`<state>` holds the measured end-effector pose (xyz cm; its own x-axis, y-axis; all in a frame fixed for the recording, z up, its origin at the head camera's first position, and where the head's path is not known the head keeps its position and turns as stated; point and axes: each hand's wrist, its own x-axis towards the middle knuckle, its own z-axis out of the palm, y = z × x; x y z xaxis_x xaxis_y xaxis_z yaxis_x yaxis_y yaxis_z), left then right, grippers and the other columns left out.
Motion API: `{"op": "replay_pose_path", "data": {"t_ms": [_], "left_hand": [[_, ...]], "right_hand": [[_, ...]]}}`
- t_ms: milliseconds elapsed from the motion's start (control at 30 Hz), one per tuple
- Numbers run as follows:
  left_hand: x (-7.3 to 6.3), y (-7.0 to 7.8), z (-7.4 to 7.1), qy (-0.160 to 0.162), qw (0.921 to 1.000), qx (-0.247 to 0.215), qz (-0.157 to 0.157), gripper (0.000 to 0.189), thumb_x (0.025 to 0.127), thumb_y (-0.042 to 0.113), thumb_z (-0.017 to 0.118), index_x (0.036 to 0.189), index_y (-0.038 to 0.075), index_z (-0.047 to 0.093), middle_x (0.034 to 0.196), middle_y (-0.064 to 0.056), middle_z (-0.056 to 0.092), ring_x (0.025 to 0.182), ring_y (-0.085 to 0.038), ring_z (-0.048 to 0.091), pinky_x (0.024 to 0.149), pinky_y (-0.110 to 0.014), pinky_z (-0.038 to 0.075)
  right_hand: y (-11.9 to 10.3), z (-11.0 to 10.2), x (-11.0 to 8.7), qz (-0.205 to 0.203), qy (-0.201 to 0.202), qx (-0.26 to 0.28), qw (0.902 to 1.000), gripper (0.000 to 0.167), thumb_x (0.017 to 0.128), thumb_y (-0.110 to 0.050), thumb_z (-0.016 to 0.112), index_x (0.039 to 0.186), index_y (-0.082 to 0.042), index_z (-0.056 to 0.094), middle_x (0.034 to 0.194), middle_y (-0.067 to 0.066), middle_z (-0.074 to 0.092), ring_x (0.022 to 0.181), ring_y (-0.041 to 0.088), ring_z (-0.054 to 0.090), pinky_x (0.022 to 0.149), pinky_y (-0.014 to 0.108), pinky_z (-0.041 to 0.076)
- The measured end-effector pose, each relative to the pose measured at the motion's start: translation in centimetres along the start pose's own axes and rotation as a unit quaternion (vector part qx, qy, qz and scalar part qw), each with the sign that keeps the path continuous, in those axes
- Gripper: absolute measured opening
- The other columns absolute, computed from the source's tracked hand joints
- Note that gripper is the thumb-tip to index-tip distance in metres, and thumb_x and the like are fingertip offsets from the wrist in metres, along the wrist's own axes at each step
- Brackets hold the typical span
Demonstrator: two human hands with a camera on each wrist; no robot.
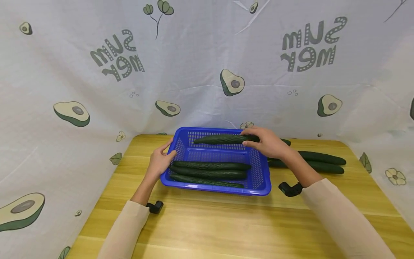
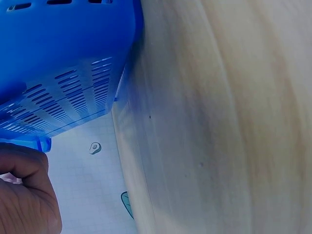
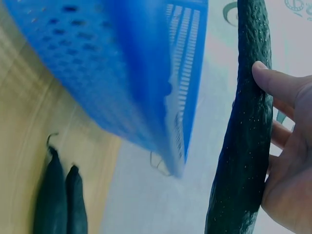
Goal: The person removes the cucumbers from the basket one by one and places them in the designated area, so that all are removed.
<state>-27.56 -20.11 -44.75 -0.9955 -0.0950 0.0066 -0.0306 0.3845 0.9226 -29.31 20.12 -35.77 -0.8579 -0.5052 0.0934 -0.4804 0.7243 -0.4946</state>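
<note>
1. Grip: right hand (image 1: 266,142) grasps one cucumber (image 1: 223,139), thumb on one side, fingers on the other; left hand (image 1: 160,162) pinches the left rim of the blue basket (image 1: 215,191).
2. Position: held cucumber lies level over the basket's far part, its right end showing past the hand, outside the right side. Three laid cucumbers (image 1: 210,174) rest along the near side; two spare cucumbers (image 1: 323,158) lie on the wooden table (image 1: 210,223) to the right.
3. Judgement: shift leftward before lowering, so the right end clears the rim (contact between cucumber and mesh cannot be confirmed from here).
4. Keep it parallel to the three; the bare floor behind them should take it.
5. Lower fully, then loosen; a drop could bruise skin or roll. Left hand should steady the basket throughout.
</note>
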Motion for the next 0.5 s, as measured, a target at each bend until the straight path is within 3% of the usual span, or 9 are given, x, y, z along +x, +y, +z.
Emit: {"op": "replay_pose_path", "data": {"t_ms": [100, 300, 500], "left_hand": [[-0.1, 0.1, 0.0, -0.003, 1.0, 0.001, -0.002, 0.059, 0.094, 0.028, 0.066, 0.15, 0.041, 0.051, 0.057, 0.001, 0.057, 0.047, -0.013, 0.053, 0.046, -0.027, 0.046], [-0.2, 0.2, -0.2, -0.003, 0.9999, 0.003, -0.01, 0.06, 0.094, 0.029, 0.066, 0.151, 0.04, 0.051, 0.066, -0.003, 0.067, 0.054, -0.015, 0.061, 0.049, -0.029, 0.051], [-0.1, 0.3, -0.1, -0.006, 0.9999, 0.0, -0.012, 0.06, 0.095, 0.029, 0.066, 0.152, 0.04, 0.05, 0.068, -0.004, 0.069, 0.055, -0.017, 0.065, 0.051, -0.032, 0.054]], "right_hand": [[0.5, -0.2, -0.9, 0.007, 0.001, 0.001, 1.0, 0.046, 0.104, -0.026, 0.061, 0.146, -0.005, 0.057, 0.15, 0.023, 0.053, 0.143, 0.047, 0.043, 0.114, 0.066, 0.036], [1.5, -0.7, -2.7, 0.028, 0.003, 0.007, 0.9996, 0.048, 0.105, -0.029, 0.059, 0.147, -0.006, 0.055, 0.155, 0.025, 0.047, 0.145, 0.049, 0.039, 0.114, 0.068, 0.035], [2.3, -1.6, -4.7, 0.032, 0.018, 0.005, 0.9993, 0.048, 0.105, -0.027, 0.059, 0.146, -0.003, 0.055, 0.152, 0.025, 0.05, 0.143, 0.049, 0.041, 0.112, 0.069, 0.035]]}}
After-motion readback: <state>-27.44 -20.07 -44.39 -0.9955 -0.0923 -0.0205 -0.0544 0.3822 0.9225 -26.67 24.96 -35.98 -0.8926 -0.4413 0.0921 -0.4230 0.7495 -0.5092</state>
